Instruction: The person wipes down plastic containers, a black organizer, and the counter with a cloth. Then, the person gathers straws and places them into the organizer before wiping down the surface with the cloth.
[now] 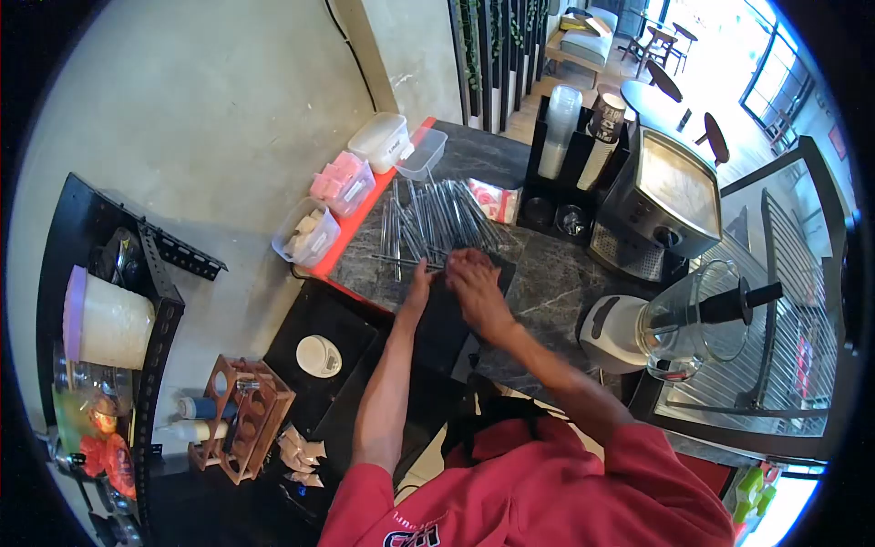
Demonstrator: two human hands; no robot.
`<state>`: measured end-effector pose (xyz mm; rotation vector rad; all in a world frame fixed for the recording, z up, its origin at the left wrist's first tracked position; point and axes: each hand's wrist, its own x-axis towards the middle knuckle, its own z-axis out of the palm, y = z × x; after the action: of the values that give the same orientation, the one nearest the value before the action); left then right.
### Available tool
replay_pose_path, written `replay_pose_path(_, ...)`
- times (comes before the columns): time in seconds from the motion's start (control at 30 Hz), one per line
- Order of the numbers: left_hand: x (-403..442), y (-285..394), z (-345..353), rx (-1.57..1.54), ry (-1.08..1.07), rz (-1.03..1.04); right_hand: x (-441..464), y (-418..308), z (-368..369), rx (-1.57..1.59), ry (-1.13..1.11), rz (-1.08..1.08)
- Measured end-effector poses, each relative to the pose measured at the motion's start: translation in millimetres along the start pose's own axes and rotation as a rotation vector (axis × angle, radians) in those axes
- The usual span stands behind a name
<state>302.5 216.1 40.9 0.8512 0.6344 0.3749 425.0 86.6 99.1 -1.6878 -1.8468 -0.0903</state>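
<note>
On the dark marbled counter (556,283) lies a spread of thin wrapped straws or sticks (437,217). My left hand (419,290) is at their near edge, with its thumb and fingers around a thin dark stick (401,262) that points left. Just right of it, my right hand (478,292) reaches over a small reddish item (463,264), its fingers bent down; what they grip is too small to tell. A black mat or box (497,283) lies under and beside my hands. A red and white packet (493,200) sits behind the straws.
Plastic tubs with pink packets (343,183) and pale packets (311,233) line the left edge. At the right are a cup holder (576,150), a coffee machine (670,187) and a blender (684,328). A round white scale (318,356) and wooden rack (242,417) are at lower left.
</note>
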Motion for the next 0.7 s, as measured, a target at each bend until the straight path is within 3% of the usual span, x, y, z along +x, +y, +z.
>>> replay_pose_path(0.07,-10.9,0.0,6.3,0.279,0.164,0.228,-36.0,-31.7,-2.2,0.035,-0.068,-0.063)
replay_pose_path(0.1,-7.5,-2.4,5.5,0.268,0.168,0.234,-41.4,-38.0,-7.3,0.061,-0.126,-0.135)
replay_pose_path(0.2,5.0,-16.9,-9.1,0.212,0.229,0.142,-26.7,-23.4,-17.9,0.114,-0.158,-0.186)
replay_pose_path(0.3,56.4,-52.7,-60.6,-0.260,-0.055,-0.110,25.7,8.1,-16.0,-0.239,-0.013,-0.044)
replay_pose_path(0.33,24.9,-26.9,-23.0,-0.155,0.030,0.080,38.2,14.0,-13.3,-0.151,-0.018,0.027)
replay_pose_path(0.37,33.5,-37.7,-26.3,-0.157,0.030,0.077,34.0,12.4,-7.2,-0.151,-0.021,0.029)
replay_pose_path(0.43,59.3,-56.8,-34.3,-0.002,0.428,0.314,18.7,4.9,0.8,0.036,-0.003,-0.058)
replay_pose_path(0.47,72.8,-66.8,-38.8,-0.006,0.425,0.315,3.1,-9.0,3.5,-0.022,-0.047,-0.026)
replay_pose_path(0.53,91.1,-80.9,-45.6,-0.248,0.142,0.260,-31.5,-44.1,-12.0,0.065,-0.166,-0.082)
replay_pose_path(0.57,18.5,-18.7,2.7,-0.246,0.041,0.003,-56.7,-60.1,-20.8,0.154,-0.220,-0.099)
replay_pose_path(0.7,31.7,-31.0,-11.9,-0.358,-0.027,-0.103,-58.7,-48.2,-45.5,0.449,-0.364,-0.052)
